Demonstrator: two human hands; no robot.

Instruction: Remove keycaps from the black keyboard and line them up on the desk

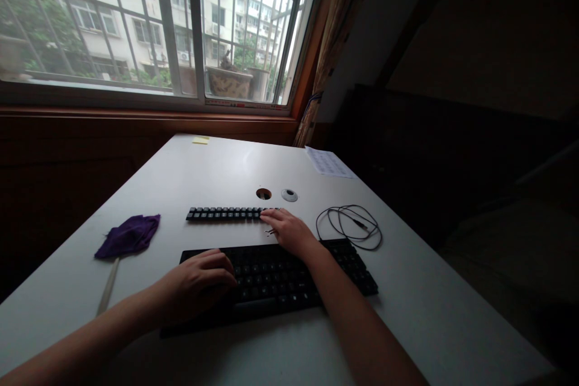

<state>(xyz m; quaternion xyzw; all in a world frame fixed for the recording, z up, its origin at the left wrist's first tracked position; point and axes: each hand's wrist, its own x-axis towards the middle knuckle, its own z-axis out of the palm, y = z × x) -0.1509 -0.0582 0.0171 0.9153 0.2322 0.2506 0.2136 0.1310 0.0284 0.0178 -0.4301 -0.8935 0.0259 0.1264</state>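
From where I stand, with twelve o'clock towards the window (pixel 149 24), the black keyboard (pixel 266 283) lies on the white counter (pixel 253 350), reaching from under the left hand (pixel 203 277) out to its three o'clock. That hand rests over the keyboard's left end, fingers loosely bent and close together; I can't tell whether they grip anything beneath.

The right hand (pixel 292 234) stretches across the keyboard's far edge, so most of the keyboard sits at its six o'clock. Its fingers are narrowed together, the tips at the right end of a double row of black keycaps (pixel 221 215), which runs off towards its nine to ten o'clock. Whether it pinches a keycap, I can't tell. A small thin piece (pixel 270 231) shows just beneath its fingers, too small to make out.

A looped cable (pixel 357 225) lies at the right hand's three o'clock and a printed sheet (pixel 329 163) at its one. Around the left hand, a purple cloth (pixel 129 236) is at ten, a pale flat stick (pixel 108 286) at nine.
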